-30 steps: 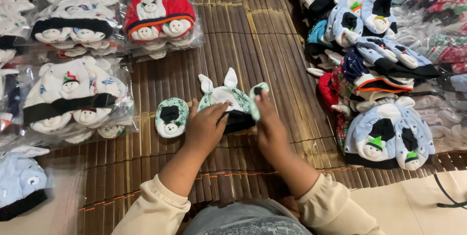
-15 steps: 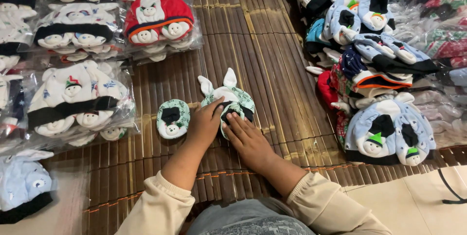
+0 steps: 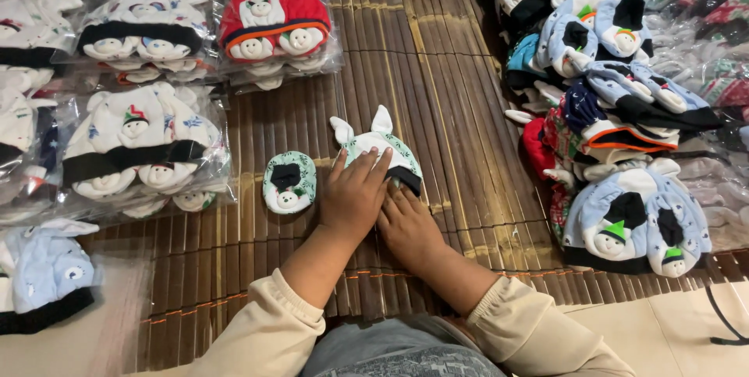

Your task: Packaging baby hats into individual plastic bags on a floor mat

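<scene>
A small mint-green and white baby hat [image 3: 384, 144] with two ear flaps lies on the bamboo mat [image 3: 437, 80] in front of me. My left hand [image 3: 355, 193] lies flat on its lower half, fingers spread. My right hand [image 3: 407, 221] rests beside it against the hat's black lower edge, partly tucked under the left hand. A matching green baby bootie [image 3: 289, 182] with a black opening and a small face lies just left of my left hand, untouched.
Clear plastic bags of white and red baby hat sets [image 3: 273, 22] lie at the left and back. A loose heap of blue, white and red hats and booties [image 3: 624, 135] fills the right. A light blue hat [image 3: 43, 275] sits at the near left.
Both hands were at the two sides of the hat. They have come together, the left laid flat on the hat and the right drawn in beside it at the lower edge.
</scene>
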